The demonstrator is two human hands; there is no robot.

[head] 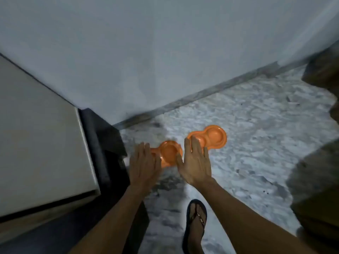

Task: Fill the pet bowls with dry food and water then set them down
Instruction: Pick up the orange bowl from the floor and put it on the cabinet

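Two orange double pet bowls lie on the marbled floor near the wall. The nearer bowl (169,153) sits by the dark cabinet base, and the farther bowl (212,137) lies to its right. Their wells look empty, though the picture is blurred. My left hand (144,165) reaches down over the left end of the nearer bowl, fingers straight and together, holding nothing. Fingers spread, my right hand (195,163) hovers between the two bowls and covers the left end of the farther one. Neither hand grips a bowl.
A pale cabinet or appliance (40,136) with a dark base stands at the left. The white wall (165,52) and its grey skirting run behind the bowls. Brown blurred shapes (319,180) fill the right side. My sandalled foot (195,224) stands on the floor.
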